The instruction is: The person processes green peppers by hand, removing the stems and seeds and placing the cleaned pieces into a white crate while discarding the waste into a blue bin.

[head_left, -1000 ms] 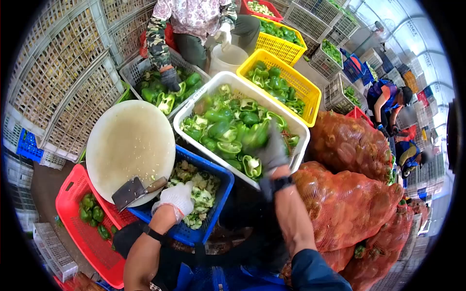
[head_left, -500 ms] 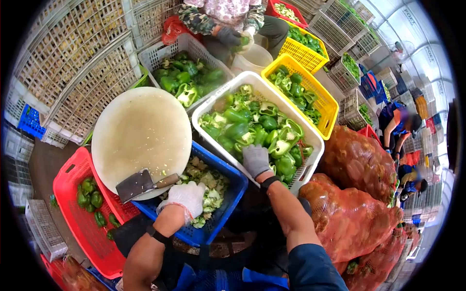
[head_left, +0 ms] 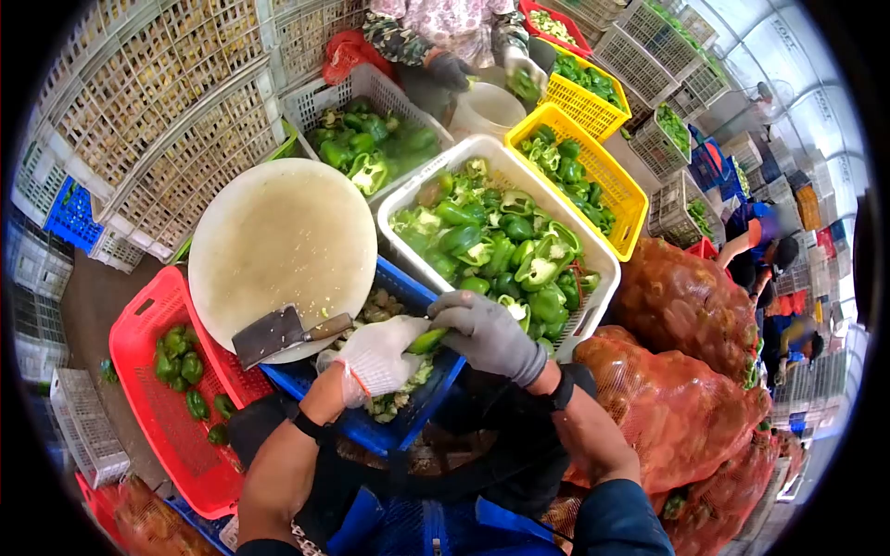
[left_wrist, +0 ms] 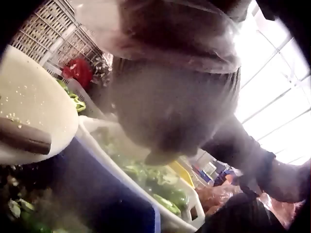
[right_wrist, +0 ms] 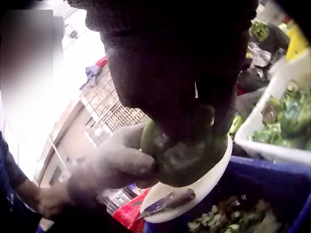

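Observation:
In the head view, both hands hold one green pepper piece above the blue crate of pale trimmings. My left hand, in a white glove, pinches its left side; my right hand, in a grey glove, grips its right end. The right wrist view shows the pepper hollow and cut, between the left hand and the dark right hand. On the round white board lies a cleaver. Cut peppers fill the white crate beyond the hands.
A red crate with several small peppers stands at left, a yellow crate at back right. Red mesh sacks lie at the right. Across the crates, another person handles peppers beside a white bucket.
My right hand has moved from the white crate toward the left hand, bringing a pepper piece. The left hand has risen slightly from the trimmings and now holds that piece too. The view has shifted.

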Tool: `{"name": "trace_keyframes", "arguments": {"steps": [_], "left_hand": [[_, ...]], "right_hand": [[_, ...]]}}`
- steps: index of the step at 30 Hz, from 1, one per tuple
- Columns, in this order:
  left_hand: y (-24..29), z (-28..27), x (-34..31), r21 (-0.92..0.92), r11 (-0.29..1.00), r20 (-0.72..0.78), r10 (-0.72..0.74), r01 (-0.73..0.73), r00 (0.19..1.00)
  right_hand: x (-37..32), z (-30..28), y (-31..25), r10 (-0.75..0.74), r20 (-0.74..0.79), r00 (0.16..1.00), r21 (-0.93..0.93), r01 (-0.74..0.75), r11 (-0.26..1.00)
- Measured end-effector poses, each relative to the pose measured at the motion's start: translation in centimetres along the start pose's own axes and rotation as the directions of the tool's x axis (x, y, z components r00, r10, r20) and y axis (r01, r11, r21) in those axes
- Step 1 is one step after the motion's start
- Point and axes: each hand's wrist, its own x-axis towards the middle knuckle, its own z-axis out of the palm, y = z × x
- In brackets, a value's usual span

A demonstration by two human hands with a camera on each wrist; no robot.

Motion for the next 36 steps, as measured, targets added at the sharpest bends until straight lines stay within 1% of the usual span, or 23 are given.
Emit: {"name": "trace_keyframes", "arguments": {"steps": [1,2,3,5,6,8,10,12,14,15,16,18,20,23,25,26,27,28,29,31,33,34,36], "left_hand": [[0.9,-0.6,0.1,-0.106,0.988,0.038,-0.110,0.113,0.993],[2.3,-1.8,0.1,-0.203,0.953,0.089,-0.212,0.226,0.973],[3.1,-2.4,0.2,-0.292,0.895,0.151,-0.306,0.338,0.940],[2.0,-0.6,0.1,-0.257,0.935,0.028,-0.245,0.244,0.969],[2.1,-0.3,0.2,-0.237,0.942,0.002,-0.244,0.237,0.970],[2.2,0.7,0.3,-0.108,0.978,-0.023,-0.183,0.180,0.983],[2.4,1.6,-0.2,-0.245,0.957,0.035,-0.149,0.153,0.988],[1.7,1.7,0.0,-0.233,0.943,0.135,-0.211,0.238,0.968],[3.1,0.6,0.5,-0.191,0.899,0.245,-0.345,0.394,0.906],[2.8,1.1,0.1,-0.347,0.819,0.258,-0.386,0.458,0.886],[2.5,1.7,-0.1,-0.219,0.900,0.194,-0.337,0.376,0.921],[1.8,2.7,0.0,0.024,0.963,0.089,-0.268,0.267,0.959],[1.4,3.7,-0.2,0.221,0.942,-0.006,-0.257,0.252,0.966],[1.5,3.0,0.3,0.386,0.881,0.041,-0.313,0.274,0.949],[1.3,2.9,0.8,0.438,0.862,0.155,-0.352,0.255,0.923],[0.7,3.4,0.5,0.439,0.867,0.190,-0.346,0.236,0.919],[0.3,3.7,0.3,0.442,0.870,0.226,-0.343,0.218,0.912],[0.8,3.5,0.3,0.445,0.867,0.228,-0.350,0.223,0.909],[0.7,3.5,0.3,0.456,0.865,0.229,-0.340,0.207,0.912],[0.6,3.4,-0.1,0.474,0.860,0.233,-0.327,0.187,0.916],[0.5,3.0,0.7,0.486,0.860,0.261,-0.315,0.157,0.912],[0.8,2.8,0.9,0.486,0.860,0.281,-0.324,0.157,0.903],[0.6,2.8,0.9,0.480,0.868,0.293,-0.293,0.125,0.910]], "right_hand": [[-0.2,0.3,-0.1,0.052,-0.033,0.998,0.120,-0.047,0.992],[-0.6,0.5,-0.9,0.286,-0.041,0.957,0.202,-0.273,0.941],[-0.7,1.2,-1.1,0.392,-0.118,0.912,0.299,-0.344,0.890],[-0.9,3.7,-0.3,0.602,-0.227,0.766,0.507,-0.435,0.744],[-1.3,4.8,0.6,0.651,-0.174,0.739,0.507,-0.500,0.702],[-1.3,6.2,-0.9,0.644,-0.067,0.762,0.638,-0.463,0.615],[-0.6,8.9,-0.7,0.766,0.056,0.640,0.914,-0.343,0.219],[-0.9,9.8,-0.9,0.721,0.078,0.689,0.948,-0.274,0.160],[-1.4,10.9,-0.3,0.670,0.051,0.741,0.945,-0.253,0.208],[-1.7,11.4,0.0,0.643,0.037,0.765,0.943,-0.240,0.231],[-1.5,12.3,0.6,0.655,-0.044,0.754,0.936,-0.199,0.291],[-1.3,12.5,2.2,0.742,-0.084,0.665,0.932,-0.211,0.295],[-0.9,11.3,3.8,0.873,0.025,0.487,0.937,-0.315,0.149],[-2.4,8.4,5.1,0.931,-0.084,0.355,0.953,-0.243,0.179],[-2.9,5.6,8.1,0.940,0.144,0.310,0.973,-0.218,-0.077],[-2.8,3.6,9.3,0.931,0.074,0.356,0.997,-0.051,-0.060],[-3.4,1.3,13.5,0.931,0.065,0.358,0.998,-0.004,-0.068],[-2.6,-1.9,14.9,0.894,-0.050,0.445,0.971,0.232,-0.061],[-1.8,-6.5,13.6,0.864,-0.224,0.450,0.932,0.358,0.055],[-0.6,-12.8,11.4,0.904,-0.308,0.296,0.922,0.326,0.208],[-1.8,-12.6,17.1,0.907,-0.296,0.299,0.935,-0.103,0.339],[-2.5,-11.2,17.3,0.862,-0.343,0.375,0.781,-0.396,0.483],[-2.9,-9.2,18.1,0.879,-0.378,0.289,0.235,-0.889,0.394]]}}
